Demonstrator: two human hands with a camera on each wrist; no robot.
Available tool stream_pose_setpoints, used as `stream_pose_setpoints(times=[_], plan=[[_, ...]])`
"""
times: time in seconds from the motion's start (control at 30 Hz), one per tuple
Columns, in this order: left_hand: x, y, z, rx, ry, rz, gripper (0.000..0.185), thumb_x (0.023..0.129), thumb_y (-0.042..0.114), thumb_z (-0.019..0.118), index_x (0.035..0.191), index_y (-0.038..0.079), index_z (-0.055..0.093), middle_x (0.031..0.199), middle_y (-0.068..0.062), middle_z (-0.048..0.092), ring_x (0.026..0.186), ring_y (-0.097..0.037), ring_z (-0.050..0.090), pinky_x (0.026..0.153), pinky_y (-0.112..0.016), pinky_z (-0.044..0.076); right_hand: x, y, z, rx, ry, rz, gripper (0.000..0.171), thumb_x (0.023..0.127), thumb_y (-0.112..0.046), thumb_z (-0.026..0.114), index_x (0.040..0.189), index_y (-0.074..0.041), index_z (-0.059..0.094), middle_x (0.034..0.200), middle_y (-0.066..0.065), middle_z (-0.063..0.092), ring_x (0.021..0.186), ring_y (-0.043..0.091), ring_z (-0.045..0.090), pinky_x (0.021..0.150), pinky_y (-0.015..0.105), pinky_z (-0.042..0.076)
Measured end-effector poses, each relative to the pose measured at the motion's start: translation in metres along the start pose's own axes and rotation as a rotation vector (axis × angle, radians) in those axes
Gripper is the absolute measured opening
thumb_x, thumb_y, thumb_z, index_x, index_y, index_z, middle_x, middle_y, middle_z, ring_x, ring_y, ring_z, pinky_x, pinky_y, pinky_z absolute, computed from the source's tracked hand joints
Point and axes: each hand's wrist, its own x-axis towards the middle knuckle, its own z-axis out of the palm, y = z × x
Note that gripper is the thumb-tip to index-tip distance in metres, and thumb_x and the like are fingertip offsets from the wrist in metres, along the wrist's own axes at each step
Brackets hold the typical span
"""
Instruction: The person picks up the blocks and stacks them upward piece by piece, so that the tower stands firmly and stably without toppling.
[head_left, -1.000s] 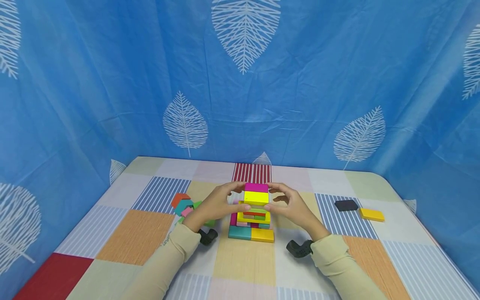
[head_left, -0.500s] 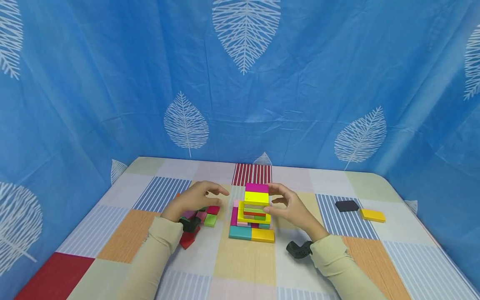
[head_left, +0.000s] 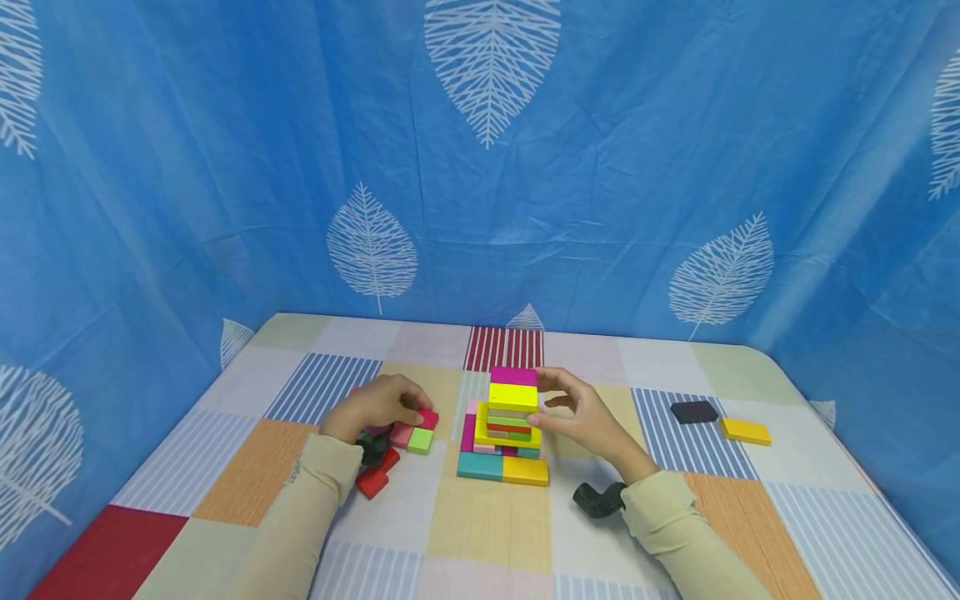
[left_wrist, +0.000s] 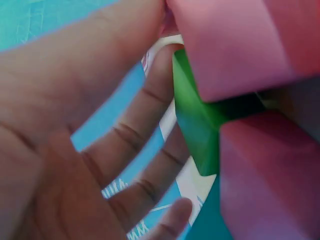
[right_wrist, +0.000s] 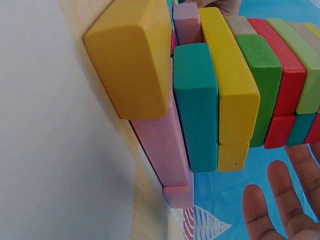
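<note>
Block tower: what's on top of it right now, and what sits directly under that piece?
A magenta block tops the block tower, with a bright yellow block directly beneath. Neither hand rests on top; the right hand hovers beside it. Inner layers are hidden.

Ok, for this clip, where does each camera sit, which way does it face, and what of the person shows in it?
Head: worn on the head, looking forward and down at the checked table; shows both sleeves, the left hand on loose blocks and the right hand beside the block tower.
Left wrist: close under the palm; fingers beside pink and green blocks.
Right wrist: faces the tower's side; fingertips show.
Shared: head and right wrist both see the tower.
</note>
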Motion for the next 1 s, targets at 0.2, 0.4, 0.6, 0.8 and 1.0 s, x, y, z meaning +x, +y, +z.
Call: stream_pose_setpoints(times=[0.2, 0.4, 0.6, 0.8, 1.0], plan=[[-0.0002, -0.0008, -0.0002, 0.063, 0.009, -0.018, 0.011, 0.096, 0.009, 0.081, 0.107, 0.007, 0.081, 0.093, -0.001, 0.068, 0.092, -0.021, 0.059, 0.085, -0.040, 0.057, 0.0003, -0.0001, -0.0002, -0.003, 0.001, 0.000, 0.063, 0.093, -0.008, 0.082, 0.147, 0.010, 0.054, 0.139, 0.025, 0.065, 0.125, 0.037, 0.060, 0.102, 0.038, 0.056], [-0.0009, -0.0008, 0.0010, 0.034, -0.024, -0.034, 0.015, 0.097, 0.011, 0.080, 0.112, 0.010, 0.079, 0.095, -0.001, 0.066, 0.093, -0.020, 0.058, 0.081, -0.036, 0.056, 0.0000, -0.0014, -0.0003, -0.007, 0.003, 0.015, 0.063, 0.093, -0.009, 0.081, 0.147, 0.009, 0.054, 0.139, 0.024, 0.065, 0.126, 0.037, 0.060, 0.103, 0.038, 0.055], [-0.0009, -0.0033, 0.0012, -0.039, -0.073, -0.013, 0.024, 0.094, 0.007, 0.078, 0.117, 0.006, 0.079, 0.095, -0.003, 0.065, 0.091, -0.019, 0.056, 0.073, -0.030, 0.051, 0.0001, -0.0022, 0.0000, -0.009, 0.003, 0.020, 0.063, 0.093, -0.008, 0.081, 0.147, 0.010, 0.054, 0.139, 0.025, 0.065, 0.126, 0.037, 0.060, 0.103, 0.038, 0.056], [0.0014, -0.0014, 0.0033, -0.016, -0.043, -0.030, 0.020, 0.096, 0.010, 0.078, 0.116, 0.006, 0.077, 0.089, -0.004, 0.061, 0.082, -0.019, 0.056, 0.069, -0.029, 0.047, 0.0009, -0.0023, 0.0003, -0.009, 0.000, 0.020, 0.064, 0.093, -0.009, 0.082, 0.147, 0.010, 0.054, 0.139, 0.025, 0.065, 0.126, 0.037, 0.060, 0.103, 0.038, 0.055], [0.0030, 0.0029, 0.0065, 0.058, 0.013, -0.075, 0.029, 0.097, 0.020, 0.082, 0.121, 0.006, 0.074, 0.095, -0.005, 0.064, 0.086, -0.020, 0.058, 0.073, -0.031, 0.053, 0.0009, -0.0022, 0.0003, -0.001, 0.000, 0.020, 0.064, 0.093, -0.009, 0.082, 0.147, 0.010, 0.054, 0.137, 0.024, 0.065, 0.125, 0.036, 0.060, 0.103, 0.037, 0.056]])
